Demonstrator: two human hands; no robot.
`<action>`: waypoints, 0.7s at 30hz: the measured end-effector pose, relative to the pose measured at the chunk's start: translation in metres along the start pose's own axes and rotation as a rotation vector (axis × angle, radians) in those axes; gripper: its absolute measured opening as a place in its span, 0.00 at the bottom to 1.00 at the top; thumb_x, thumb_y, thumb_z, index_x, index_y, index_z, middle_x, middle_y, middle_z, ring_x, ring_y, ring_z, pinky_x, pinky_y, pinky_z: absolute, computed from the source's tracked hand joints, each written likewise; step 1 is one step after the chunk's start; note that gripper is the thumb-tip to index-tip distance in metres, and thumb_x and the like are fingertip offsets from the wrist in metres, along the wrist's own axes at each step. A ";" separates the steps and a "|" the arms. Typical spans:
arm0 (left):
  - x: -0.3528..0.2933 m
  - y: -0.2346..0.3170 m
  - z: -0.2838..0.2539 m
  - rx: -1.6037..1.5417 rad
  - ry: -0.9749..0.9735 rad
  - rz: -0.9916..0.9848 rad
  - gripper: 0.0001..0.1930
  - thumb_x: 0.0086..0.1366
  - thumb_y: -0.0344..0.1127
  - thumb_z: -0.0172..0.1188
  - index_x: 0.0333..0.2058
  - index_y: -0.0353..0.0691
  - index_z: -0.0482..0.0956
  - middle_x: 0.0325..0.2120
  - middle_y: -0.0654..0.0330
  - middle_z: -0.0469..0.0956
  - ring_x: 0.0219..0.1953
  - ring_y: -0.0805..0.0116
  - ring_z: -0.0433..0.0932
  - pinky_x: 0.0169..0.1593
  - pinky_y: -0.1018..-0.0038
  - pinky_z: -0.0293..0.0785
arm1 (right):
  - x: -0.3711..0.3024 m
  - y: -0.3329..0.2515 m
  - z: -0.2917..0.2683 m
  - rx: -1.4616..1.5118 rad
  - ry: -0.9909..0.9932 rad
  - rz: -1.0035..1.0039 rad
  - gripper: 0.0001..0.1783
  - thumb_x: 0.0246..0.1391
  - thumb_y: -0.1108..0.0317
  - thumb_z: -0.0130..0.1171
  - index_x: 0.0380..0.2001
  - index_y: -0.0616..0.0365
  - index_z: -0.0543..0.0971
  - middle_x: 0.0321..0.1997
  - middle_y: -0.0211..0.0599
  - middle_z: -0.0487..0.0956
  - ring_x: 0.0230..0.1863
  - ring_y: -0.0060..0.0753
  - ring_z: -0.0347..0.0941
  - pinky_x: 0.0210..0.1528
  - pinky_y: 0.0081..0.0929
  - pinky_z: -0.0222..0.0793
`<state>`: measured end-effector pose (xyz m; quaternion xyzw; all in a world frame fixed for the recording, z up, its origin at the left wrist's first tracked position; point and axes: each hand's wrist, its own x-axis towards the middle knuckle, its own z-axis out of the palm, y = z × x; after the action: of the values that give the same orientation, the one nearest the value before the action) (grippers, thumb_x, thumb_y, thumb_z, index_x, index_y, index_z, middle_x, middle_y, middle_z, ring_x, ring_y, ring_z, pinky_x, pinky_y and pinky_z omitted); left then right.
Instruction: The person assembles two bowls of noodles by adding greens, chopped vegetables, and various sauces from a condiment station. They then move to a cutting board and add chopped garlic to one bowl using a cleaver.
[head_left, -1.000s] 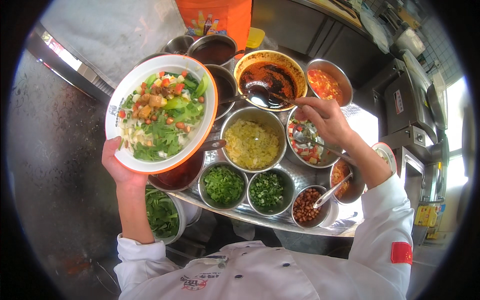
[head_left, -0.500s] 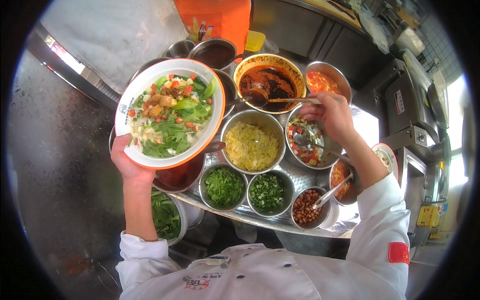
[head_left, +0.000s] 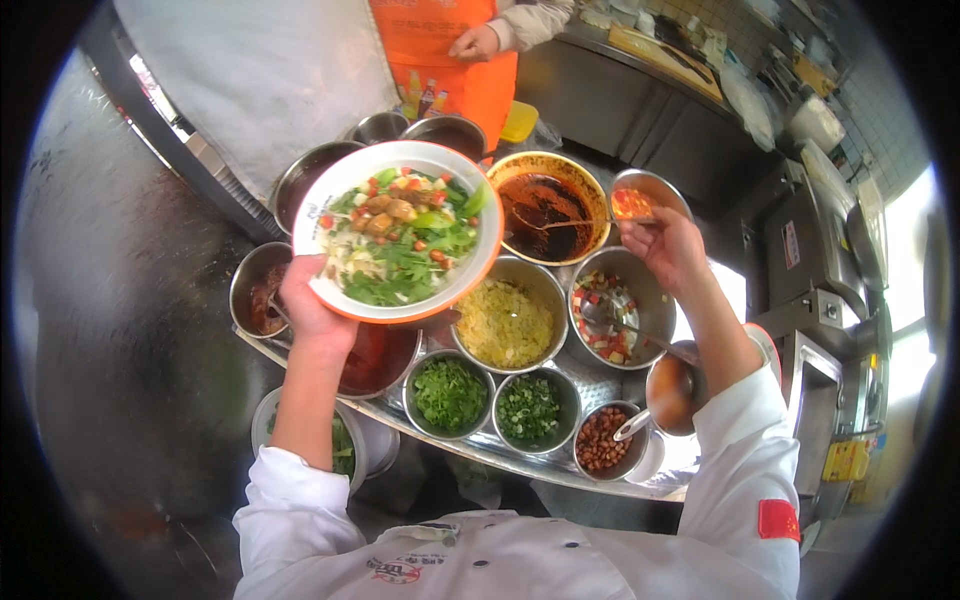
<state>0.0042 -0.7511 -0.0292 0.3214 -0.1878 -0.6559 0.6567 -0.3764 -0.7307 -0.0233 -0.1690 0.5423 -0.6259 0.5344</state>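
My left hand (head_left: 312, 305) holds up a white bowl with an orange outside (head_left: 400, 232), filled with noodles, leafy greens, red bits and brown pieces. My right hand (head_left: 664, 246) grips the handle of a long metal spoon (head_left: 560, 224) whose bowl end lies in the yellow-rimmed bowl of dark red chili oil (head_left: 548, 205). The held bowl hangs just left of that chili oil bowl, above the metal tray (head_left: 590, 385) of condiment containers.
The tray carries steel containers of yellow mince (head_left: 505, 322), chopped greens (head_left: 449, 393), scallions (head_left: 528, 407), peanuts (head_left: 601, 440), a diced red mix (head_left: 610, 315) and red sauce (head_left: 640, 203). Another person in an orange apron (head_left: 450, 50) stands behind. Steel counters and machines lie to the right.
The bowl in my left hand has moved right, closer to the chili oil bowl. My right hand has kept the spoon at the chili oil, shifting slightly.
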 end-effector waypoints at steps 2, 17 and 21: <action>0.001 -0.005 0.004 0.018 0.009 -0.024 0.27 0.51 0.36 0.45 0.51 0.30 0.65 0.47 0.48 0.70 0.49 0.55 0.70 0.54 0.64 0.65 | -0.006 -0.002 0.005 -0.075 -0.090 -0.054 0.17 0.58 0.70 0.34 0.42 0.73 0.66 0.34 0.53 0.75 0.31 0.41 0.77 0.35 0.33 0.76; 0.020 -0.025 0.010 -0.166 -0.182 -0.198 0.27 0.52 0.38 0.45 0.52 0.35 0.64 0.47 0.52 0.71 0.49 0.58 0.71 0.51 0.63 0.69 | -0.143 -0.021 0.062 -0.956 -0.591 -1.149 0.13 0.53 0.81 0.44 0.42 0.72 0.71 0.33 0.48 0.78 0.33 0.37 0.78 0.37 0.27 0.74; 0.017 -0.018 0.015 -0.202 -0.192 -0.192 0.27 0.51 0.37 0.45 0.52 0.34 0.64 0.47 0.50 0.70 0.49 0.56 0.71 0.52 0.63 0.68 | -0.148 -0.002 0.054 -1.080 -0.676 -1.379 0.19 0.41 0.85 0.52 0.41 0.72 0.71 0.36 0.52 0.77 0.35 0.45 0.77 0.38 0.31 0.74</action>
<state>-0.0181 -0.7692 -0.0335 0.2060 -0.1512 -0.7588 0.5992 -0.2800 -0.6315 0.0518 -0.8510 0.3555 -0.3859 0.0237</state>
